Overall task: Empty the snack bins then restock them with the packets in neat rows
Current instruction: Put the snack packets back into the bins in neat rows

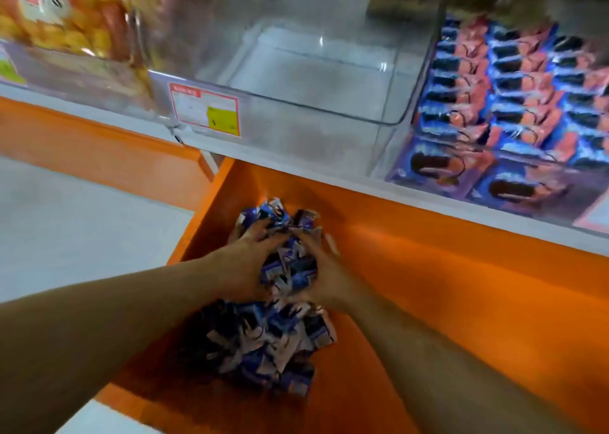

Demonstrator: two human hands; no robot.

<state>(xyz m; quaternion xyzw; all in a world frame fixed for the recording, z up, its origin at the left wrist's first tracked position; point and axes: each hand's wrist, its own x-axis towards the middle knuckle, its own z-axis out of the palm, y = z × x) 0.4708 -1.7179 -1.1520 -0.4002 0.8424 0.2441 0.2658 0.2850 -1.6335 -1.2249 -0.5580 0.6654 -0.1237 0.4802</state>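
- Two bare hands work a heap of blue-and-white snack packets (273,341) lying on an orange ledge (461,285) below a store shelf.
- Left hand (245,264) curls over the upper part of the heap, fingers dug into the wrappers and clutching a bunch.
- Right hand (324,280) presses in from the opposite side, fingers wrapped round the same bunch (thumb raised clear of the pile).
- Directly above, on the grey shelf (290,156), stands a clear plastic bin (329,81) with nothing visible inside it; a red-bordered price label (205,109) with a yellow sticker sits at its front left.
- Just right of that, a neighbouring bin (514,81) holds blue-and-orange biscuit packets standing in tidy rows.
- At far left, bagged yellow and orange snacks (66,15) fill another clear container; printing is too blurred to read.
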